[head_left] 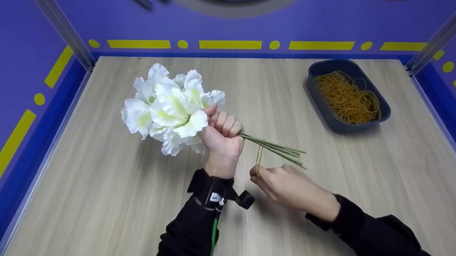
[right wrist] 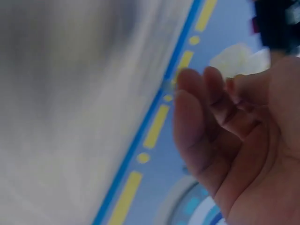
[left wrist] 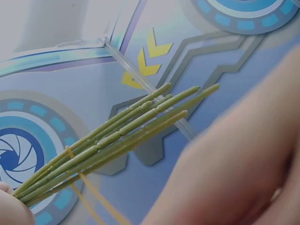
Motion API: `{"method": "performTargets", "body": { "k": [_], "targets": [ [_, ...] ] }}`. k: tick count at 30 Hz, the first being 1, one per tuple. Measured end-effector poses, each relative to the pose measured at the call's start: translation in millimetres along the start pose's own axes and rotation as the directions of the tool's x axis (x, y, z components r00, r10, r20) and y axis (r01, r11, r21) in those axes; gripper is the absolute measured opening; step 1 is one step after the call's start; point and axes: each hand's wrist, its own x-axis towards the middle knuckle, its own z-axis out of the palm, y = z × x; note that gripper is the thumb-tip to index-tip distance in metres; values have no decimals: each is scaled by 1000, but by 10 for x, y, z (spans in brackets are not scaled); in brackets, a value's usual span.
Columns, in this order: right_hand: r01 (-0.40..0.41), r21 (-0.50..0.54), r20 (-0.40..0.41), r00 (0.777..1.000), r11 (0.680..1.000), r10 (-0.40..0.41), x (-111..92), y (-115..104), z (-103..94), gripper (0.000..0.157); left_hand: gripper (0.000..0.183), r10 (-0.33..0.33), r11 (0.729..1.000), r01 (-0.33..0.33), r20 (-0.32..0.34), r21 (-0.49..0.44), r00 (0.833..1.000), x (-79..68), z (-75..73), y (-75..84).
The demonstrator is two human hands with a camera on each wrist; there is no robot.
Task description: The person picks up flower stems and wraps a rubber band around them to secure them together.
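My left hand [head_left: 224, 142] grips a bunch of white artificial flowers [head_left: 172, 107] just below the blossoms. Several green stems [head_left: 273, 147] stick out of that fist toward the right. Around them loops a thin tan rubber band [head_left: 259, 156], stretched down to my right hand [head_left: 296, 187], which pinches it between its fingertips. The left wrist view shows the band [left wrist: 96, 194] crossing the stems [left wrist: 112, 136] close to the left hand, well short of their cut ends. In the right wrist view the fingers [right wrist: 190, 124] are curled; the band cannot be made out there.
A dark plastic tub [head_left: 330, 125] filled with tan rubber bands [head_left: 348, 97] stands at the back right of the wooden table [head_left: 98, 217]. Blue panels with yellow markings [head_left: 230, 44] enclose the table at the back and both sides.
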Motion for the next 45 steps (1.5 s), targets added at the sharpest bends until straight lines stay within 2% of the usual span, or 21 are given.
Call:
{"method": "performTargets", "body": {
  "k": [2,8,12,15,17,19,21,22,24,27,29,33,37,39,42,45],
  "targets": [
    [12,-61,-42,999,998,-15,-67,-126,-115,4,43,27,999,-28,8,28,1000,5,14,4],
    [68,70,-163,985,995,-56,-116,-282,-515,3,44,95,979,-101,42,175,995,-10,27,-23],
    [123,98,-263,960,987,-94,-111,-264,-755,13,43,84,954,-102,76,281,994,-44,30,-56],
    [114,94,-323,943,989,-78,-74,-167,-948,15,43,12,934,-47,102,354,995,-85,49,-82],
    [80,84,-381,924,993,-42,-33,-53,-1069,12,43,-71,925,24,109,380,992,-122,73,-103],
    [28,64,-434,901,998,2,14,92,-1159,15,44,-165,917,114,103,383,981,-165,101,-121],
    [-19,58,-472,880,998,45,53,254,-1188,20,44,-253,911,202,101,359,962,-209,129,-141],
    [-40,60,-477,877,997,64,71,337,-1178,21,44,-291,909,243,100,339,951,-230,141,-150],
    [-75,66,-455,885,995,97,99,502,-1108,20,44,-352,902,309,102,301,930,-265,159,-170],
    [-95,108,-384,914,990,130,149,716,-883,15,44,-404,895,366,114,254,908,-304,182,-197],
    [-92,139,-322,937,986,133,180,803,-680,13,44,-410,897,376,120,235,904,-322,191,-207],
    [-83,154,-182,977,985,111,189,764,-258,12,43,-358,923,326,145,206,922,-344,208,-189],
    [-44,112,-60,997,993,51,127,507,-7,9,43,-267,959,244,179,141,947,-355,234,-139],
    [7,100,-47,999,995,-2,97,341,17,8,44,-228,973,215,189,85,955,-352,243,-109],
    [94,150,-71,994,984,-84,47,115,6,8,45,-165,986,163,193,22,967,-331,250,-64],
    [112,168,-117,989,979,-93,-24,-82,-24,8,44,-91,996,89,188,15,978,-293,252,-22]
  ]
}}
